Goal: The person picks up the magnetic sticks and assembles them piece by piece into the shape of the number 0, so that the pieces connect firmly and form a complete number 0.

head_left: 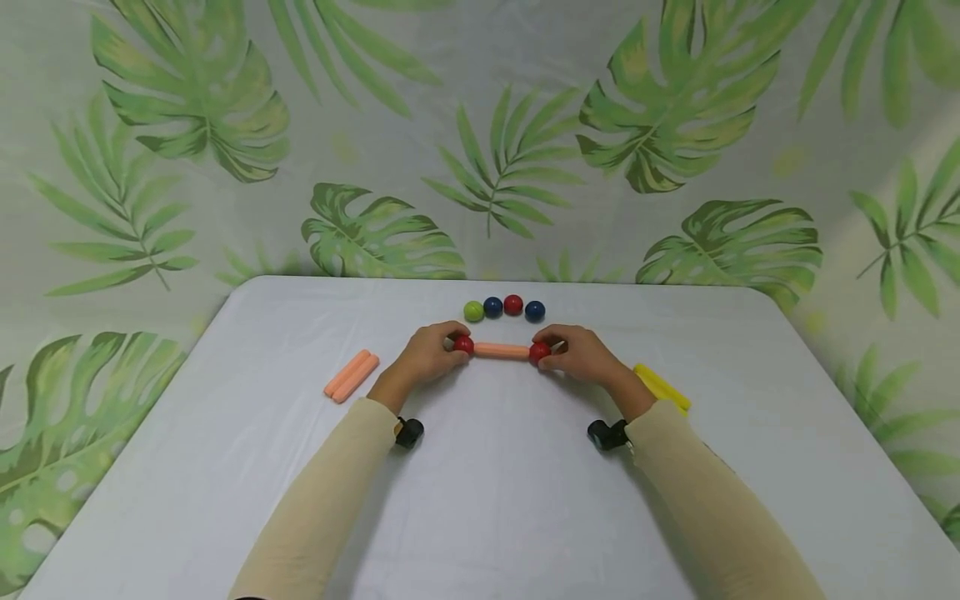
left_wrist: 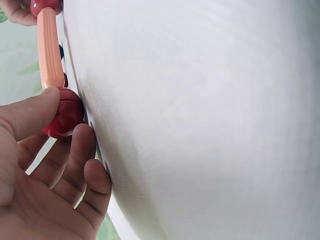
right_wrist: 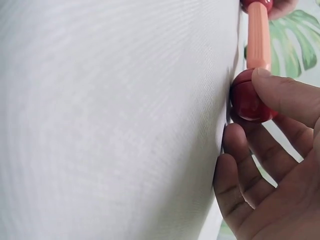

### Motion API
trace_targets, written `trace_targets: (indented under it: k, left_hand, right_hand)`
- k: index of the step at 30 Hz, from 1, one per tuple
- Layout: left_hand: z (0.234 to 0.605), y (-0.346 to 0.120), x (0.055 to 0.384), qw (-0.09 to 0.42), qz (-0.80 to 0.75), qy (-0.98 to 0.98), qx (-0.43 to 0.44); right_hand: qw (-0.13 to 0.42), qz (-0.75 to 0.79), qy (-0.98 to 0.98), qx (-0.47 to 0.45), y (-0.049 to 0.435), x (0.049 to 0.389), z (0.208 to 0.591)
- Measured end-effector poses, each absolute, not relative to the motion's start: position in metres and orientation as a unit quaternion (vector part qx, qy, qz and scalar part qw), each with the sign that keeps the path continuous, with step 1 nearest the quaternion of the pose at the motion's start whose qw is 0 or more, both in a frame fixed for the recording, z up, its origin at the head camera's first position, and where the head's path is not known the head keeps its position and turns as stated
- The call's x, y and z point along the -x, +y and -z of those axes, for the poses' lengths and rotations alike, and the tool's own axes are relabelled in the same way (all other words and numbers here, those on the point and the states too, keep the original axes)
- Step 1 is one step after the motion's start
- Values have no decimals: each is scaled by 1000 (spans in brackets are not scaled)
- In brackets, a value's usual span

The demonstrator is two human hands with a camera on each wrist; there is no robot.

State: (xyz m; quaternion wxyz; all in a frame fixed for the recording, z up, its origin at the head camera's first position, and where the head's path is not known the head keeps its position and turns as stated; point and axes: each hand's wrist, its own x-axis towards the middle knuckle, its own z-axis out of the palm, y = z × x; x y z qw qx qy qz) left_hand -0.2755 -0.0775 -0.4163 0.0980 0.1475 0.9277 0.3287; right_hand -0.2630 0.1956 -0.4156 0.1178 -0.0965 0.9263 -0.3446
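An orange ribbed rod (head_left: 502, 351) lies crosswise between two red balls, joined to one at each end. My left hand (head_left: 432, 353) pinches the left red ball (left_wrist: 69, 114) between thumb and fingers. At the other end, my right hand (head_left: 576, 353) grips the right red ball (right_wrist: 249, 97) the same way. Both wrist views show the thumb on the ball near the rod's end, with the other fingers bent behind and below it, close to the white tabletop.
Behind the rod stands a row of balls: a green ball (head_left: 473, 311), a blue ball (head_left: 492, 307), a red ball (head_left: 513, 304) and another blue ball (head_left: 535, 311). Two orange rods (head_left: 352, 376) lie to the left. Yellow rods (head_left: 663, 389) lie partly behind my right forearm on the white table (head_left: 495, 500).
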Motion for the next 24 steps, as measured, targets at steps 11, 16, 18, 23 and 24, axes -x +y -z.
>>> trace_targets:
  k: [11,16,18,23,24]
  left_hand:
    - [398,-108,266,72,-279,943,-167]
    - [388,-147,254,19,-195,969,-148]
    - [386,-160,251,12,-164,978,-127]
    - [387,-179,244,43,-111,989,-87]
    - [388,-180,242,48,-105,990,-80]
  right_hand:
    - [110,348,925,107,197,263,417]
    - [109,349,923,125,197,264,416]
    - [111,347,923,125,198,264,415]
    - [121,343,924,116,201,261,413]
    - [122,343,924,117,201,261,413]
